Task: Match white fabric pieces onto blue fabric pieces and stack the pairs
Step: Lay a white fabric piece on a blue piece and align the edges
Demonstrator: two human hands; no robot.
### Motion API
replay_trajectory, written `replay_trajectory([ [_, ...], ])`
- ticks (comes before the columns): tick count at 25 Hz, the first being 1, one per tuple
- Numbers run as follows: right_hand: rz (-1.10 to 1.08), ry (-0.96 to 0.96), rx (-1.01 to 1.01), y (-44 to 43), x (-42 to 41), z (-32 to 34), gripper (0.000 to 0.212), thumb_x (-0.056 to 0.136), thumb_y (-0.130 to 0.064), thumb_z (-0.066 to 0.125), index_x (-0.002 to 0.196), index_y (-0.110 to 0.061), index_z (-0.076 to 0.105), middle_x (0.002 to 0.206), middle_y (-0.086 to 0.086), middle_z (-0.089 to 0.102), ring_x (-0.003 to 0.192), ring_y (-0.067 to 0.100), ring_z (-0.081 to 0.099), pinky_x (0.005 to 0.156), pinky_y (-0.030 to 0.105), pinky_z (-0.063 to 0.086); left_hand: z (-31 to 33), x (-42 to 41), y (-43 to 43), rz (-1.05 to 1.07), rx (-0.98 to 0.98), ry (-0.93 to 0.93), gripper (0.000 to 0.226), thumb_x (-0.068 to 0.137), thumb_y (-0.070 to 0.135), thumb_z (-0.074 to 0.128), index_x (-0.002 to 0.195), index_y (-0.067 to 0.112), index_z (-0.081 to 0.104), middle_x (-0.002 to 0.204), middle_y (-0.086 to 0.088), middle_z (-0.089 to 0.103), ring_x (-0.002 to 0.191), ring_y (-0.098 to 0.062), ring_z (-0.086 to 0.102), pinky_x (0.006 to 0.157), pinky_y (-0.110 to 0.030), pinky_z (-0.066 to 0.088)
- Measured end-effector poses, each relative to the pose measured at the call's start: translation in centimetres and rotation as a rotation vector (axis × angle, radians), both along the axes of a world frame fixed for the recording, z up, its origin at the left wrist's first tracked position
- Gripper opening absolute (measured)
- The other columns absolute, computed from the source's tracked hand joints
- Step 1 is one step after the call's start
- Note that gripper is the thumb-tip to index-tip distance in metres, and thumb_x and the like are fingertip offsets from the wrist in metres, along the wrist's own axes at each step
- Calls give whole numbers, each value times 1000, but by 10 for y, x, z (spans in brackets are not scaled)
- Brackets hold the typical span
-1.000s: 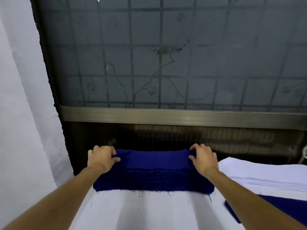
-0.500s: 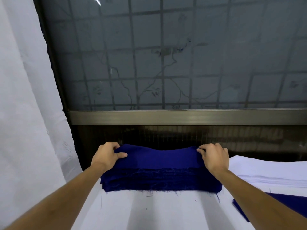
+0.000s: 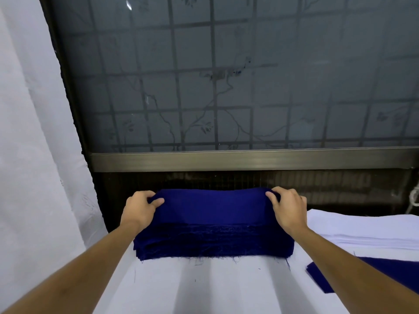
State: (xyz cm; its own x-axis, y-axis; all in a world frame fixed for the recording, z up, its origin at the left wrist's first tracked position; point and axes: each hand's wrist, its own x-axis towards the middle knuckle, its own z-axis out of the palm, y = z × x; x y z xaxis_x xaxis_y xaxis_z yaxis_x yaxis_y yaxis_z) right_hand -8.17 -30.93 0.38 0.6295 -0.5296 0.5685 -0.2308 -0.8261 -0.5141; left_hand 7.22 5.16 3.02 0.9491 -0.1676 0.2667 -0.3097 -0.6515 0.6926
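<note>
Fabric pieces are piled in a thick blue stack (image 3: pixel 213 243) at the far edge of the white-covered table (image 3: pixel 204 291), just below a window (image 3: pixel 226 87). The top blue piece (image 3: pixel 213 209) is gripped at both far corners. Its left corner is pinched between the thumb and curled fingers of the left hand (image 3: pixel 138 209), and its right corner is pinched likewise by the right hand (image 3: pixel 288 211). The far edge of that piece appears slightly raised, while its near edge lies on the layers beneath. Frayed threads are seen along the front of the blue stack. A white stack (image 3: pixel 374 232) is set just beside it on the right. A single blue piece (image 3: pixel 390 275) lies flat nearer the person, partly hidden by the right forearm. A white curtain (image 3: pixel 34 132) hangs at the left.
</note>
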Motion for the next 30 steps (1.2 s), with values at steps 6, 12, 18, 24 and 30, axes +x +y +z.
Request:
replay_trajectory([
  [6, 109, -41, 219, -10, -29, 17, 27, 95, -48, 60, 92, -22, 68, 79, -8, 68, 80, 18, 65, 81, 44, 56, 13, -18, 5, -3, -60, 39, 53, 97, 35, 64, 141, 8, 54, 136, -11, 61, 125, -30, 57, 105, -44, 47],
  [12, 354, 225, 478, -31, -78, 9, 25, 93, -34, 69, 81, -12, 74, 79, 2, 76, 80, 23, 72, 74, 36, 57, 12, -43, 20, -81, -29, 196, 36, 87, 36, 76, 108, 8, 70, 104, -8, 70, 89, -23, 66, 73, -29, 56],
  [18, 419, 377, 555, -39, -139, -27, 25, 95, -24, 69, 76, -10, 75, 81, 4, 78, 83, 22, 73, 78, 30, 54, -32, -87, 31, -189, 157, 199, 27, 96, 35, 64, 83, 13, 74, 86, -5, 72, 78, -21, 68, 62, -26, 51],
  [24, 365, 436, 545, -52, -199, -61, 19, 91, -24, 73, 78, -12, 76, 83, 1, 78, 85, 16, 74, 87, 36, 58, -88, -137, 20, -215, 219, 214, 30, 94, 40, 68, 73, 19, 71, 81, 2, 72, 82, -18, 67, 80, -34, 52],
  [30, 125, 517, 249, -76, -259, -83, 17, 91, -47, 68, 84, -32, 71, 81, -10, 71, 83, 10, 66, 75, 36, 57, -120, -188, -15, -119, 246, 126, 46, 91, 61, 60, 65, 23, 59, 65, 8, 63, 68, -12, 60, 60, -29, 42],
])
